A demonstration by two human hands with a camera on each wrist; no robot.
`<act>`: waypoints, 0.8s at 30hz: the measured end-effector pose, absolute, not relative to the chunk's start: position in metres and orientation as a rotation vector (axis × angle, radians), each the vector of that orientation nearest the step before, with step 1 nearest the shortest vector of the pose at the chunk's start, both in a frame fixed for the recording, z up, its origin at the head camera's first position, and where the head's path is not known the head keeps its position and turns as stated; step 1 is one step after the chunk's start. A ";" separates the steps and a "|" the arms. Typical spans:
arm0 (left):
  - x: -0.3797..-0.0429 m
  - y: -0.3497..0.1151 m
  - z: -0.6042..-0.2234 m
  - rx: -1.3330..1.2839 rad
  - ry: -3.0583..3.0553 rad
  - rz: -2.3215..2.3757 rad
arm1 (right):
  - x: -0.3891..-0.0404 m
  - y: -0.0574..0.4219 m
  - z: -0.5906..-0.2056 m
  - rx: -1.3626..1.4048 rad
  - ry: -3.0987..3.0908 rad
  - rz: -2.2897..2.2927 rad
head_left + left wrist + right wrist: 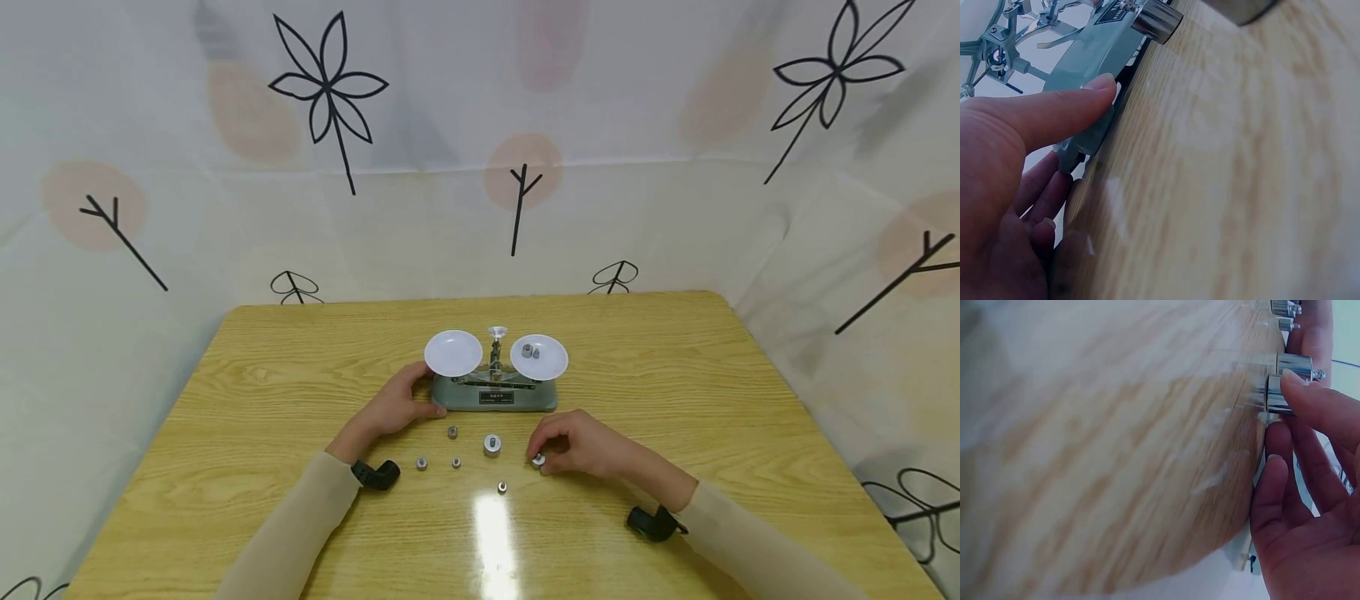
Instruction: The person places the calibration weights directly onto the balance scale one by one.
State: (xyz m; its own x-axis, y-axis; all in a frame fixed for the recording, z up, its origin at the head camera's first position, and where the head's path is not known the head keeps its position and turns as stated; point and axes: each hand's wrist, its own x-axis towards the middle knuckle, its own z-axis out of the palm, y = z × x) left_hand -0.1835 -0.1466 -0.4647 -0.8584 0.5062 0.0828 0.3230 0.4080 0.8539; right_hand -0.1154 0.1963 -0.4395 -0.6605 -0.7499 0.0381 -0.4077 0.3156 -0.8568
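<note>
One metal weight (538,460), at five o'clock from the balance (497,397), sits pinched in the right hand (577,444); the left hand (397,403) (thumb in front, I see) grips the balance's nine o'clock end.

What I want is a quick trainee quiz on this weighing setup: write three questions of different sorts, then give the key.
1. Count: in the head view, how many metal weights stand on the right pan of the balance?
2. True or false: the left hand is pinching a metal weight.
3. Name it: what does the right hand pinch between thumb and finger?

Key
1. Two.
2. False; it holds the end of the balance's green base.
3. A small metal weight.
</note>
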 end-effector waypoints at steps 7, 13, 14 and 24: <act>-0.183 -0.147 -0.466 0.740 2.474 1.449 | -0.116 0.197 -0.441 -1.015 2.251 -1.266; -0.184 -0.147 -0.466 0.739 2.481 1.428 | -0.117 0.199 -0.442 -0.998 2.280 -1.247; -0.184 -0.147 -0.465 0.735 2.484 1.424 | -0.117 0.199 -0.442 -0.994 2.284 -1.247; -0.184 -0.147 -0.465 0.710 2.497 1.397 | -0.119 0.201 -0.442 -0.946 2.297 -1.287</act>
State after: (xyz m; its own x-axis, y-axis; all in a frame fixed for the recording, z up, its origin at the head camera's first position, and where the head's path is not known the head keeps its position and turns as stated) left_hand -0.1839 -0.1474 -0.4650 -0.8664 0.4954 0.0635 0.3132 0.4399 0.8417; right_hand -0.1193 0.2005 -0.4419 -0.7195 -0.6940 0.0252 -0.3840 0.3674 -0.8471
